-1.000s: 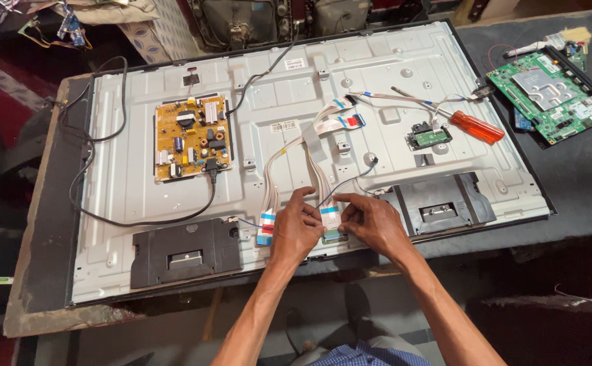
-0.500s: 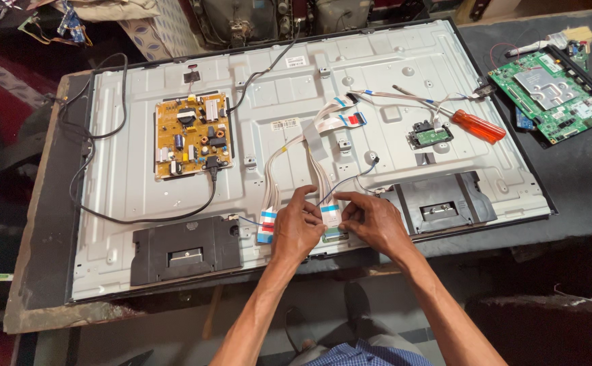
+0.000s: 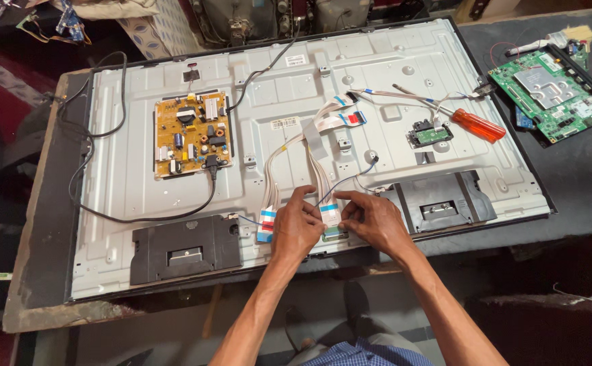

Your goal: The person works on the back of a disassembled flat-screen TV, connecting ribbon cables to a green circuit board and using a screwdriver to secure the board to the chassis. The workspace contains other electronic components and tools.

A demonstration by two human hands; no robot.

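Observation:
A flat-screen television lies face down, its bare metal back panel (image 3: 377, 88) turned up. White flat ribbon cables (image 3: 313, 139) run from the panel's middle down to its near edge. My left hand (image 3: 296, 227) and my right hand (image 3: 370, 220) meet at the near edge, both pinching the blue-tipped end of one ribbon cable (image 3: 330, 215) at a small connector. A second blue-tipped ribbon end (image 3: 266, 222) lies loose just left of my left hand.
A yellow power board (image 3: 187, 132) sits at the panel's left with a black cable. Two black speaker boxes (image 3: 184, 247) (image 3: 442, 203) flank my hands. An orange-handled screwdriver (image 3: 476, 123) lies at the right, a green circuit board (image 3: 557, 91) beyond it.

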